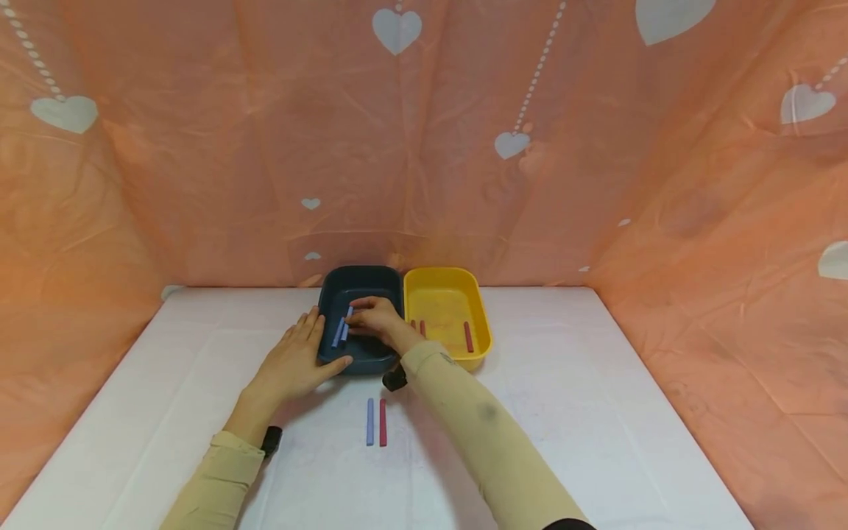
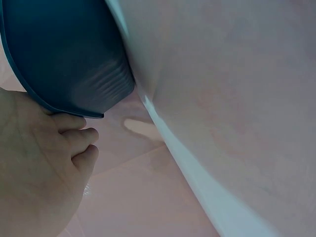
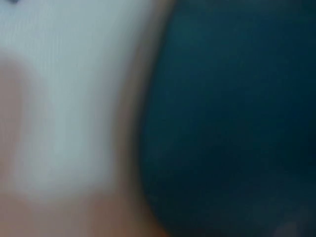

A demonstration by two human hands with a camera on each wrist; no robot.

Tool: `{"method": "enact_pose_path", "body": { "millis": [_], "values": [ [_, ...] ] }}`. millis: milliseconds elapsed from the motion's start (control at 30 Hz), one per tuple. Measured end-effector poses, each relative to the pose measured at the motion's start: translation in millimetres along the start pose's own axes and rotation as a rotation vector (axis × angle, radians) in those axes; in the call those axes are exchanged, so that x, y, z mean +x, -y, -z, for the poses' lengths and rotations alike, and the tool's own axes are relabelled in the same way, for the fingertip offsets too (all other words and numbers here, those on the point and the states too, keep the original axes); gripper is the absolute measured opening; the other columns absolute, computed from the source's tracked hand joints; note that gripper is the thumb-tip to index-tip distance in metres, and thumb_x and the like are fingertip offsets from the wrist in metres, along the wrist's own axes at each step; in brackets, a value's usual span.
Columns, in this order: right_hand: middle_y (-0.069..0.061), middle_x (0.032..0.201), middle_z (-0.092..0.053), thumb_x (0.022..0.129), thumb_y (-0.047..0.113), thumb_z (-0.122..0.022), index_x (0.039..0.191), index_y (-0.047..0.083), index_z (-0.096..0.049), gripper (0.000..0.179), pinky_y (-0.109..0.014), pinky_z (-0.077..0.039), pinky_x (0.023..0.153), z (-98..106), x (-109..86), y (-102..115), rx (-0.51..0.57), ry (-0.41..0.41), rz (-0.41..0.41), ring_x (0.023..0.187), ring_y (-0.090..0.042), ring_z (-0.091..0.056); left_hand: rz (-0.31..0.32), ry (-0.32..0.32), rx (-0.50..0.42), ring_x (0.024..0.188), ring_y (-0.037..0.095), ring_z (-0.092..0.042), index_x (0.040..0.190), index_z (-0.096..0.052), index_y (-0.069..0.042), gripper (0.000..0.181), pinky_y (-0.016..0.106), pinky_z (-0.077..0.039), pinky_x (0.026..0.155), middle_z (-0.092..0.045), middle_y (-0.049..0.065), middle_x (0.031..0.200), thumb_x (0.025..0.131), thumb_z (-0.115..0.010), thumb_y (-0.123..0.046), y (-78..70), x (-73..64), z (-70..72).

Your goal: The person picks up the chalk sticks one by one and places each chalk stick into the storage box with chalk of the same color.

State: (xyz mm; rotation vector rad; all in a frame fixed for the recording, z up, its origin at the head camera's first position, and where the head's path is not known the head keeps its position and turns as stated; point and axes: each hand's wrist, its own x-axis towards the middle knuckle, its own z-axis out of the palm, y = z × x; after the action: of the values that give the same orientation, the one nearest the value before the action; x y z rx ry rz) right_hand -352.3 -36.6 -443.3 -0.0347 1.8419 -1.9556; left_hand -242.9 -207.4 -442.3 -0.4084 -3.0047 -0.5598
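Note:
Inside the dark blue tray (image 1: 364,364), my right hand (image 1: 376,318) pinches a blue chalk stick (image 1: 347,321) between thumb and fingers. Another blue chalk stick (image 1: 338,333) lies right beside it, against the tray floor. My left hand (image 1: 296,361) rests against the tray's left side, fingers extended along the rim and thumb at the front edge. The left wrist view shows that hand's fingers (image 2: 79,140) against the outside of the tray wall (image 2: 106,84). The right wrist view is blurred, mostly filled by the dark tray (image 3: 227,123); the pinch is out of sight there.
A yellow tray (image 1: 482,324) adjoins the dark one on the right, with several red chalk sticks, including one red stick (image 1: 468,336). In front, a blue chalk stick (image 1: 370,422) and a red chalk stick (image 1: 383,422) lie side by side on the white tabletop (image 1: 563,412). An orange curtain (image 1: 411,147) surrounds the table.

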Motion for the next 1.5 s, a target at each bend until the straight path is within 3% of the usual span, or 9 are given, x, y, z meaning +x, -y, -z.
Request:
{"method": "enact_pose_path", "body": {
  "millis": [267,500,733,1067,1233,1500],
  "values": [
    [-0.018,0.096,-0.073,0.087,-0.013,-0.073,0.118,-0.008,-0.068,0.032,-0.036,-0.064,0.078,-2.9,1.7,-2.6,-0.18,-0.046,0.02,0.071,-0.017,-0.068,-0.013,-0.012,0.012,0.153,0.053,-0.019,0.156,-0.026,0.017,0.107,0.063,-0.019,0.124,-0.016,0.034,0.167,0.097,-0.058,-0.067,2.0,0.9,-2.0],
    [-0.025,0.105,-0.075,0.087,-0.014,-0.075,0.117,-0.01,-0.069,0.031,-0.038,-0.064,0.079,-5.2,-2.3,-1.9,-0.265,-0.078,0.064,0.079,-0.026,-0.075,-0.011,-0.009,0.015,0.153,0.053,-0.019,0.156,-0.026,0.017,0.107,0.064,-0.02,0.123,-0.017,0.034,0.167,0.097,-0.058,-0.067,3.6,0.9,-2.3],
    [-0.021,0.1,-0.076,0.086,-0.01,-0.079,0.114,-0.008,-0.072,0.029,-0.036,-0.064,0.075,-6.9,-3.8,-3.4,-0.363,-0.134,0.092,0.088,-0.034,-0.078,-0.014,-0.011,0.016,0.153,0.052,-0.02,0.156,-0.026,0.016,0.108,0.064,-0.02,0.123,-0.017,0.034,0.167,0.096,-0.057,-0.068,2.9,1.3,-2.2],
    [-0.013,0.09,-0.073,0.086,-0.004,-0.08,0.11,-0.003,-0.073,0.024,-0.031,-0.064,0.072,-0.6,-1.4,-2.8,-0.374,-0.061,0.059,0.078,-0.024,-0.078,-0.012,-0.014,0.019,0.153,0.053,-0.02,0.155,-0.027,0.017,0.107,0.064,-0.021,0.123,-0.018,0.035,0.166,0.096,-0.059,-0.067,2.1,0.2,-2.0],
    [-0.019,0.101,-0.075,0.09,-0.003,-0.077,0.118,-0.006,-0.071,0.029,-0.036,-0.063,0.082,-1.8,-5.9,-3.1,-0.334,-0.064,0.082,0.092,-0.032,-0.078,-0.016,-0.02,0.022,0.153,0.053,-0.021,0.155,-0.027,0.018,0.107,0.064,-0.021,0.123,-0.019,0.035,0.166,0.097,-0.059,-0.066,1.1,0.9,-1.4],
    [-0.02,0.105,-0.074,0.093,-0.004,-0.073,0.125,-0.009,-0.068,0.032,-0.039,-0.063,0.083,-4.4,-11.1,-2.8,-0.27,-0.076,0.134,0.097,-0.037,-0.076,-0.003,-0.006,0.014,0.153,0.053,-0.019,0.156,-0.026,0.017,0.108,0.063,-0.019,0.124,-0.018,0.035,0.166,0.097,-0.058,-0.067,0.2,0.0,0.2]
  ]
}}
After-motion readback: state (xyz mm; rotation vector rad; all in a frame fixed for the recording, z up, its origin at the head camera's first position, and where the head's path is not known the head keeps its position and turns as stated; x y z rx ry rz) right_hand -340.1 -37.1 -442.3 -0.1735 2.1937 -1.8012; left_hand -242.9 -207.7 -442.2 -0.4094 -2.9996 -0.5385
